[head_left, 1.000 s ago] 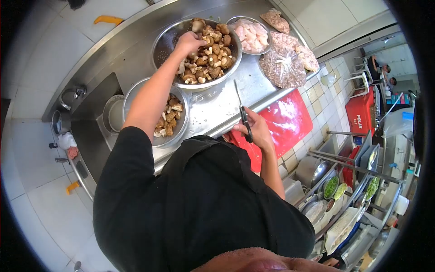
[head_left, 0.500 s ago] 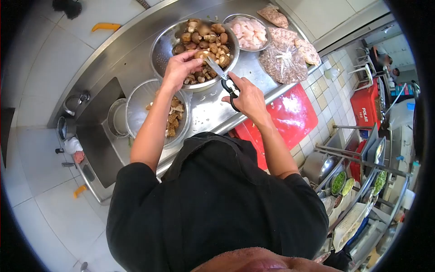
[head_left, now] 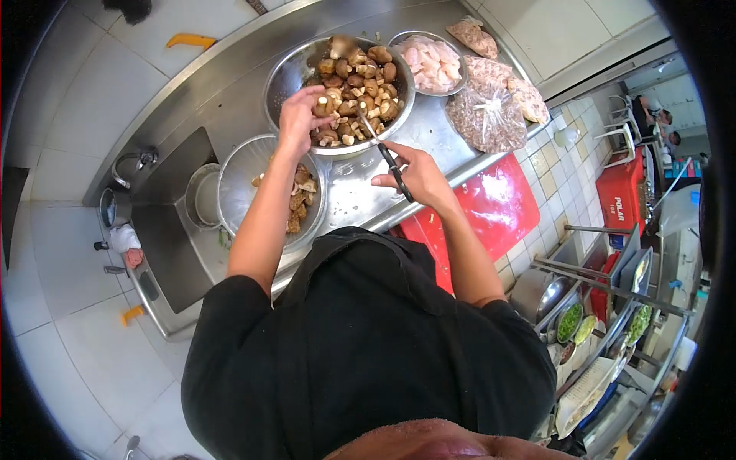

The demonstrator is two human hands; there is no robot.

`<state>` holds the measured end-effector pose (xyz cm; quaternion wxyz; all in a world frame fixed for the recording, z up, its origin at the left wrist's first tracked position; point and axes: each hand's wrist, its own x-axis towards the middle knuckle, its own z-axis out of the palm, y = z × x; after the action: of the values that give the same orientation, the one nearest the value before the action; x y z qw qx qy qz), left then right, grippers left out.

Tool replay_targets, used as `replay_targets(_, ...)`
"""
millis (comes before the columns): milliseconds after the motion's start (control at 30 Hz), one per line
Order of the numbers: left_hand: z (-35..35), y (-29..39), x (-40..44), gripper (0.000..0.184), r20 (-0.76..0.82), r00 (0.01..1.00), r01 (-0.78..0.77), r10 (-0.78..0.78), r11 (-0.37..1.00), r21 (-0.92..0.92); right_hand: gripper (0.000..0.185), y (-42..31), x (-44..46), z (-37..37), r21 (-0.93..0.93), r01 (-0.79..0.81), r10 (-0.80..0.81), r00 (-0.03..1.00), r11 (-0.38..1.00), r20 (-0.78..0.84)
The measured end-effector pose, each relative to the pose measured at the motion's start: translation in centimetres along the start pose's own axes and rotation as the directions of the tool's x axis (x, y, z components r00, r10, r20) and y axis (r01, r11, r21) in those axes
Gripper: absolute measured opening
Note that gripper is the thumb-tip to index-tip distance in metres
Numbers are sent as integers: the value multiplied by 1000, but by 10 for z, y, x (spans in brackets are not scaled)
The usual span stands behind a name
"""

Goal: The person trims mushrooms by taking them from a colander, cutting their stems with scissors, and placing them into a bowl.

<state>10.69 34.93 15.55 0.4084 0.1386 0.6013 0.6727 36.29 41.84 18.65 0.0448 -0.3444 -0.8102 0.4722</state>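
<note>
My left hand (head_left: 297,123) is over the near left side of a perforated steel colander (head_left: 274,96) full of brown mushrooms (head_left: 354,80). Between its thumb and fingers is a mushroom (head_left: 324,104) with a pale stem. My right hand (head_left: 420,175) grips black-handled scissors (head_left: 392,165), seen nearly edge-on. Their metal blades reach over the colander's near rim into the mushrooms, a little right of my left hand. Below my left forearm, a second bowl (head_left: 234,184) holds brown-and-pale mushroom pieces (head_left: 301,198), partly hidden by the arm.
Behind the colander stands a bowl of pale raw meat (head_left: 431,63). Bags of minced-looking food (head_left: 487,115) lie at the counter's right end. A sink (head_left: 172,230) with a pot (head_left: 202,195) is on the left. A red board (head_left: 498,203) sits below the counter edge. Distant people are at right.
The scissors have turned from broadside to nearly edge-on and moved slightly down. My left hand has drawn apart from the blades, toward the colander's left side. The view has shifted slightly.
</note>
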Motion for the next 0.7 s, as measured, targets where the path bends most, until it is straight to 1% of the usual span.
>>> replay_targets(33, 5, 8, 3, 36, 32, 999, 0, -1, 999, 40, 86, 4, -2, 1, 56, -43, 44, 999, 997, -20)
replay_targets(67, 8, 7, 13, 33, 69, 998, -1, -1, 1000, 29, 87, 7, -3, 2, 115, -84, 90, 995, 990, -40)
replay_targets(100, 9, 3, 28, 31, 107, 994, 0, -2, 1000, 20, 87, 9, -5, 2, 108, -65, 73, 995, 992, -74)
replay_targets(167, 11, -1, 53, 23, 172, 985, 14, -18, 1000, 22, 88, 11, -8, 0, 88, -87, 94, 992, 992, -82)
replay_targets(267, 21, -1, 67, 21, 186, 982, -52, 14, 978, 201, 88, 19, -13, -1, 95, -92, 102, 989, 991, -110)
replay_targets(300, 23, -2, 69, 25, 176, 984, -34, -6, 973, 227, 88, 23, -15, 0, 103, -90, 102, 988, 991, -119)
replay_targets(400, 23, 0, 70, 25, 190, 979, -6, -74, 921, 389, 85, 34, -20, 2, 162, -83, 104, 987, 983, -122)
replay_targets(500, 35, -2, 57, 28, 143, 990, -13, -13, 984, 175, 85, 35, -21, 1, 218, -136, 156, 985, 966, -77)
replay_targets(600, 36, 7, 51, 30, 130, 984, 66, -119, 931, 358, 85, 35, -19, 2, 206, -122, 142, 986, 971, -86)
replay_targets(700, 33, 10, 64, 30, 123, 983, 86, -136, 934, 346, 85, 27, -18, -2, 202, -119, 138, 987, 972, -82)
